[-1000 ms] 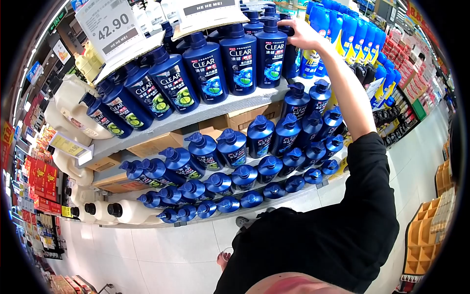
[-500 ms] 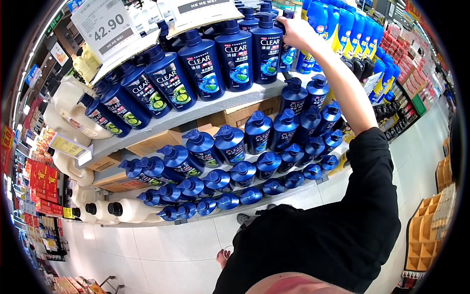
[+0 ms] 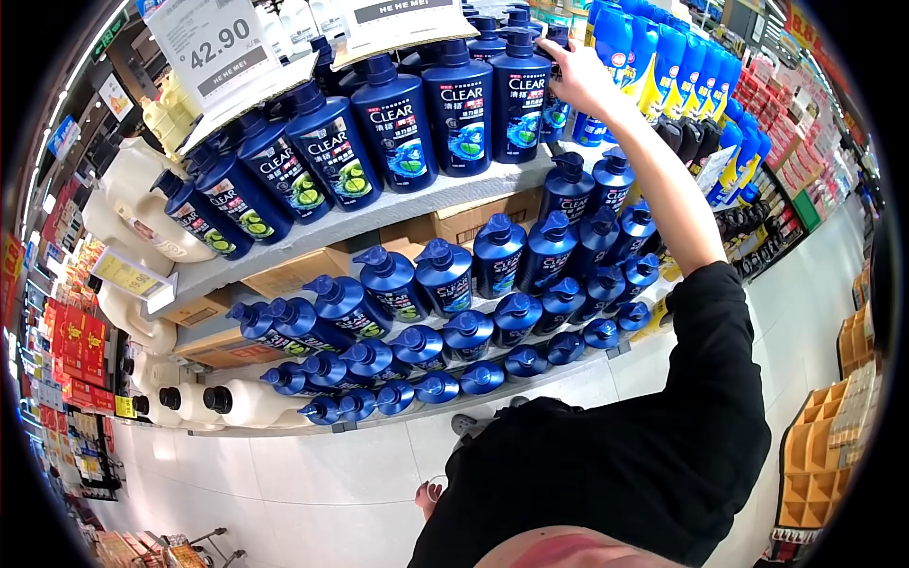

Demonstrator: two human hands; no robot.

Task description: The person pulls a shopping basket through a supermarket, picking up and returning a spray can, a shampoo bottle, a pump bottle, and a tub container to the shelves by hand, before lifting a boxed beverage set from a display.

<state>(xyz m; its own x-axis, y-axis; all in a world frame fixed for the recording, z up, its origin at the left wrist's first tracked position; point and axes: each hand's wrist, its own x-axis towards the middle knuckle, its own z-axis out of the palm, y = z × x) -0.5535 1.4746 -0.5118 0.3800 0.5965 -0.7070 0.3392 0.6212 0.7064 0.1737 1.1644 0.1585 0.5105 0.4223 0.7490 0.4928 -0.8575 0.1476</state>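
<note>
My right hand [image 3: 574, 78] is wrapped around a dark blue pump bottle [image 3: 555, 115] at the right end of the top shelf's front row. Its fingers lie near the bottle's upper part, and the palm hides some of it. Directly left stands another upright CLEAR bottle [image 3: 519, 99], with more of the same row beyond it. Low beside my body hangs my left hand [image 3: 428, 494], a thin ring-shaped band near it; its fingers are small and partly curled, and whether they hold anything is unclear.
Lower shelves carry several rows of blue pump bottles [image 3: 499, 256]. White jugs [image 3: 251, 403] stand at the lower left. Price signs [image 3: 216, 47] rise above the top shelf [image 3: 407, 204]. Blue and yellow bottles [image 3: 653, 80] are to the right, and a cart [image 3: 194, 552] is at the bottom left.
My right hand has moved slightly down from the bottle's top to its side, and more of that bottle's label shows. The cart at the bottom left has come further into view.
</note>
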